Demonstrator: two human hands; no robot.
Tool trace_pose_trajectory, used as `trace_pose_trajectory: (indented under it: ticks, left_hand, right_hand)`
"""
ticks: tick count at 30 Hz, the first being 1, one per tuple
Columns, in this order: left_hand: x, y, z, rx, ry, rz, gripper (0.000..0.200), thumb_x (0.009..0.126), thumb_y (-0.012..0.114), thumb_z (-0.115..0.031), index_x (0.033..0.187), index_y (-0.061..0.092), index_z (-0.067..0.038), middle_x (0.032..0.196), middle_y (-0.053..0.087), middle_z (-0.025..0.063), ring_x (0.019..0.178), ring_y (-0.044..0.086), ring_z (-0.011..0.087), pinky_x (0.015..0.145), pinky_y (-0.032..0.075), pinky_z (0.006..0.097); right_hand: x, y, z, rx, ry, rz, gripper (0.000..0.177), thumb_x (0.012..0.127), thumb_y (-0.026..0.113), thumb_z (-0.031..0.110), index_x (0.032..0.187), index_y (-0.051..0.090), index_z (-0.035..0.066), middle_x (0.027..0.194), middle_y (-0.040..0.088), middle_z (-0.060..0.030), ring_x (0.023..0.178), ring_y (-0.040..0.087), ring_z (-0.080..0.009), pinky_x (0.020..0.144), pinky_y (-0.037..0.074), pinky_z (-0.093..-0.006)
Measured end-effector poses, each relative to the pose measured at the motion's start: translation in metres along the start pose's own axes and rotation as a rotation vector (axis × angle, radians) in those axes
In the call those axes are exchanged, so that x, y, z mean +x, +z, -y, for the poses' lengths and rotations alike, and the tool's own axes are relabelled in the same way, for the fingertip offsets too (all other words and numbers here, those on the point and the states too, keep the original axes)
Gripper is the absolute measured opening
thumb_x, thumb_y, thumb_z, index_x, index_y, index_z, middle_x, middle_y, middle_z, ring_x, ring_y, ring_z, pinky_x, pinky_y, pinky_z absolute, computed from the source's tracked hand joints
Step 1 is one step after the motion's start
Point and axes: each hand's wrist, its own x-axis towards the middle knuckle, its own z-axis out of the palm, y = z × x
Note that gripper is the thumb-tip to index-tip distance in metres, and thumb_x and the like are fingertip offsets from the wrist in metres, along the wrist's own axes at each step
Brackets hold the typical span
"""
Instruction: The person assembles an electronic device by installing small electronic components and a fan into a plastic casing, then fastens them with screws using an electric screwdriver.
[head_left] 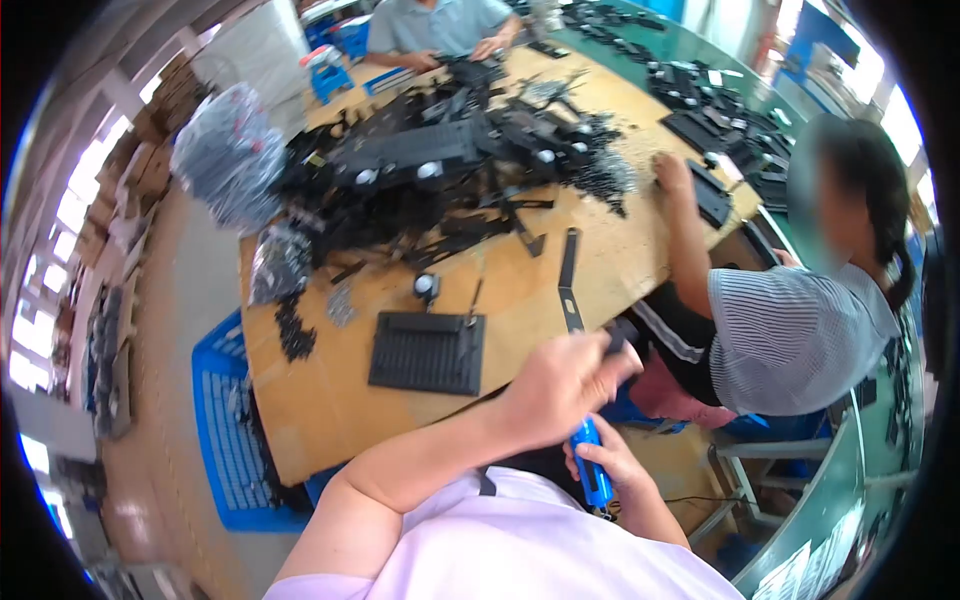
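Note:
My left hand [572, 385] is closed above the table's near edge, its fingers smeared by motion. A long, bent black metal bracket [568, 280] with a slot runs up from it, and a dark piece [622, 335] shows at the fingertips. Just below, my right hand [618, 458] is wrapped round a blue electric screwdriver [592, 465]. Its upper end is hidden behind my left hand. On the table to the left lies a ribbed black plate [428, 352], with a black part with a white round top [427, 287] behind it.
A heap of black parts [400, 160] and loose screws [605, 175] covers the far side of the wooden table [320, 420]. A blue crate [222, 430] stands at the left. One co-worker [790, 330] sits at the right; another [440, 30] works across the table.

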Motion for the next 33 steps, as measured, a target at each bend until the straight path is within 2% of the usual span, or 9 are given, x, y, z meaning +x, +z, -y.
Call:
trace_pose_trajectory:
  ticks: [2, 3, 7, 10, 13, 20, 26, 28, 33]
  left_hand:
    - [-0.033, -0.002, -0.018, 0.377, 0.399, -0.174, 0.019, 0.092, 0.071, -0.013, 0.1, 0.064, 0.002, 0.077, 0.063, 0.0121, 0.068, 0.062, 0.026, 0.061, 0.049, 0.0377]
    - [-0.047, -0.009, -0.028, 0.452, 0.402, -0.141, 0.023, 0.084, 0.077, -0.012, 0.098, 0.065, 0.002, 0.075, 0.061, 0.0121, 0.064, 0.059, 0.0301, 0.061, 0.048, 0.0395]
    - [-0.105, -0.03, -0.014, 0.875, 0.018, -0.176, 0.014, 0.085, 0.074, -0.013, 0.087, 0.064, -0.004, 0.072, 0.062, 0.0089, 0.067, 0.063, 0.0297, 0.06, 0.047, 0.0395]
    - [-0.132, -0.034, 0.034, 1.068, -0.282, -0.223, 0.024, 0.093, 0.067, -0.021, 0.078, 0.054, -0.008, 0.064, 0.059, 0.0082, 0.058, 0.063, 0.028, 0.054, 0.049, 0.0403]
    - [-0.135, -0.027, 0.063, 1.021, -0.358, -0.269, 0.022, 0.095, 0.064, -0.018, 0.08, 0.054, -0.006, 0.065, 0.061, 0.0123, 0.058, 0.063, 0.0329, 0.053, 0.05, 0.0428]
    - [-0.115, -0.02, 0.108, 1.054, -0.378, -0.319, 0.021, 0.093, 0.066, -0.019, 0.084, 0.051, -0.006, 0.067, 0.062, 0.0117, 0.058, 0.064, 0.0304, 0.054, 0.052, 0.0396]
    - [-0.112, -0.022, 0.085, 1.084, -0.335, -0.255, 0.043, 0.078, 0.078, -0.026, 0.11, 0.061, -0.004, 0.106, 0.063, 0.0127, 0.106, 0.061, 0.0293, 0.093, 0.048, 0.0464]
    - [-0.118, -0.025, 0.095, 1.164, -0.201, -0.28, 0.065, 0.076, 0.079, -0.032, 0.131, 0.058, -0.002, 0.127, 0.056, 0.0135, 0.129, 0.046, 0.0326, 0.112, 0.033, 0.0523]
    - [-0.119, -0.025, 0.116, 1.185, -0.211, -0.305, 0.064, 0.076, 0.077, -0.041, 0.128, 0.063, -0.007, 0.134, 0.055, 0.0164, 0.132, 0.046, 0.0354, 0.113, 0.03, 0.0578]
  right_hand:
    - [0.005, -0.001, 0.0, -0.052, 0.005, -0.01, 0.079, 0.078, 0.084, 0.033, 0.138, 0.042, 0.005, 0.092, 0.061, -0.0104, 0.072, 0.065, -0.0212, 0.061, 0.054, -0.0339]
    - [0.008, -0.001, 0.002, -0.073, -0.001, 0.006, 0.08, 0.078, 0.084, 0.034, 0.139, 0.041, 0.005, 0.092, 0.061, -0.0105, 0.072, 0.065, -0.0212, 0.061, 0.054, -0.0336]
    - [0.009, 0.011, 0.005, -0.041, -0.01, 0.003, 0.077, 0.076, 0.085, 0.036, 0.133, 0.043, 0.005, 0.091, 0.061, -0.0119, 0.07, 0.064, -0.0213, 0.058, 0.054, -0.0337]
    - [0.015, 0.016, 0.005, -0.049, 0.003, 0.031, 0.072, 0.076, 0.084, 0.037, 0.127, 0.045, 0.006, 0.09, 0.06, -0.0123, 0.068, 0.063, -0.0221, 0.056, 0.053, -0.034]
    - [0.021, 0.02, 0.008, -0.056, 0.013, 0.045, 0.071, 0.076, 0.084, 0.037, 0.126, 0.044, 0.006, 0.089, 0.059, -0.0122, 0.068, 0.062, -0.0224, 0.055, 0.053, -0.0339]
    - [0.021, 0.024, 0.011, -0.045, -0.01, 0.032, 0.069, 0.077, 0.084, 0.037, 0.124, 0.043, 0.007, 0.088, 0.058, -0.0125, 0.066, 0.062, -0.0224, 0.053, 0.052, -0.0344]
    - [0.016, 0.02, 0.011, -0.037, -0.006, -0.027, 0.068, 0.077, 0.084, 0.037, 0.124, 0.044, 0.008, 0.088, 0.058, -0.0124, 0.066, 0.061, -0.0221, 0.053, 0.051, -0.0347]
    - [0.015, 0.02, 0.012, -0.033, 0.004, -0.03, 0.07, 0.076, 0.084, 0.036, 0.126, 0.044, 0.008, 0.089, 0.058, -0.0123, 0.067, 0.061, -0.0219, 0.054, 0.051, -0.0344]
    - [0.014, 0.023, 0.017, -0.043, 0.033, -0.059, 0.08, 0.075, 0.084, 0.038, 0.136, 0.043, 0.007, 0.09, 0.059, -0.0117, 0.07, 0.062, -0.0212, 0.057, 0.052, -0.033]
